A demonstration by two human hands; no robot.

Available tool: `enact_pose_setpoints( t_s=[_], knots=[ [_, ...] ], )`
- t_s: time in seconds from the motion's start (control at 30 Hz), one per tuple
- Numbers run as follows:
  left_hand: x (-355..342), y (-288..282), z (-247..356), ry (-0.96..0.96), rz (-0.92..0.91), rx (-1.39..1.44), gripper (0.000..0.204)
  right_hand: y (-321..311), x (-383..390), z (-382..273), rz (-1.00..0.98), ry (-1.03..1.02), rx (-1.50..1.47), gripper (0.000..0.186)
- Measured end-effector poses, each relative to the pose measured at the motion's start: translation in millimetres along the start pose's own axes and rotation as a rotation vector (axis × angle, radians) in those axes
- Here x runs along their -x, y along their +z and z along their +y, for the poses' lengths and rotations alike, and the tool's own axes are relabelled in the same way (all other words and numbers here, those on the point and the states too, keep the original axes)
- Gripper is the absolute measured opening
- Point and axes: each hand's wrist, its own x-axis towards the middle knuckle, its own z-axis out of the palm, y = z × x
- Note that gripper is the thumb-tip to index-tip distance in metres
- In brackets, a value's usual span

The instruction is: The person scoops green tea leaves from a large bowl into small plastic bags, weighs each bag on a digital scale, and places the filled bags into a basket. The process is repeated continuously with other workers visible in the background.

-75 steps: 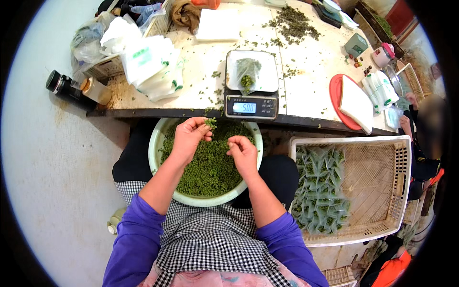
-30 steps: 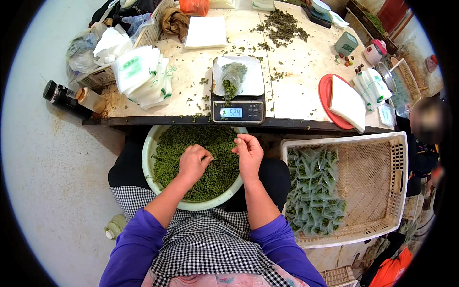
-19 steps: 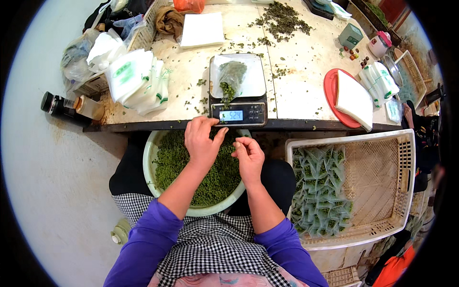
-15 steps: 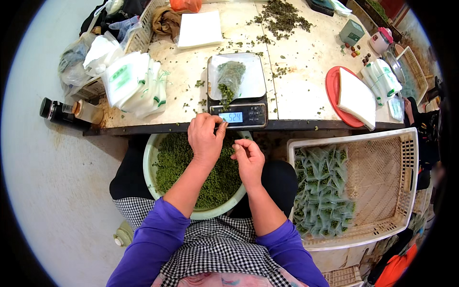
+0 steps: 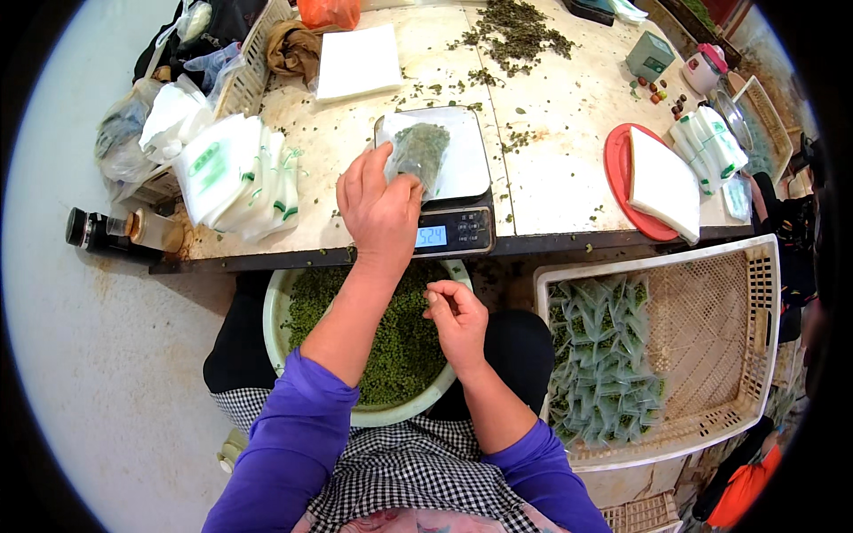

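Observation:
A clear plastic bag of small green berries (image 5: 421, 147) lies on the white pan of a digital kitchen scale (image 5: 468, 169) at the table's front edge. My left hand (image 5: 380, 206) reaches over the near left side of the scale, fingers and thumb closed about the near end of the bag. The bag's mouth is hidden by that hand. Above the right side of a pale green basin (image 5: 275, 302), my right hand (image 5: 459, 327) has thumb and fingers pinched together; anything between them is too small to tell. Loose green berries (image 5: 391, 355) fill the basin between my knees.
At right, a white plastic crate (image 5: 711, 355) holds rows of filled bags (image 5: 600, 364). Stacked empty bags (image 5: 233, 173) and a black bottle (image 5: 107, 233) are at left. A red tray (image 5: 619, 182) and white sheets (image 5: 360, 62) lie on the table.
My left hand has moved forward from the scale's display to the bag and closed on it. The bag's near end no longer hangs over the display. My right hand has shifted slightly nearer to me.

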Motion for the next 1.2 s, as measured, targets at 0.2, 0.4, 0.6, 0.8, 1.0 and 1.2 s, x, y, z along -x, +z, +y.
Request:
enact_pose_setpoints(
  t_s=[0.2,0.4,0.6,0.8,1.0,1.2],
  knots=[
    [-5.1,1.1,-2.0,-0.008,-0.038,0.0,0.015,4.0,1.3,2.8,-0.038,-0.071,0.117,0.014],
    [24.2,-44.3,-4.8,-0.116,-0.032,0.239,0.018,7.0,6.1,8.6,-0.026,-0.149,0.211,0.015],
    [115.5,-80.1,-12.1,-0.143,-0.352,0.307,0.019,9.6,4.2,16.5,0.001,-0.186,0.264,0.015],
    [183.4,-92.9,-22.0,-0.062,-0.804,0.245,0.02,6.4,10.2,14.0,0.052,-0.163,0.245,0.013],
    [166.4,-104.9,-20.3,-0.081,-0.768,0.303,0.01,0.7,9.4,8.1,0.09,-0.192,0.259,0.012],
    [166.4,-116.6,-36.0,-0.289,-0.913,0.464,0.011,-9.4,-22.7,-24.5,0.178,-0.483,0.491,0.017]
  ],
)
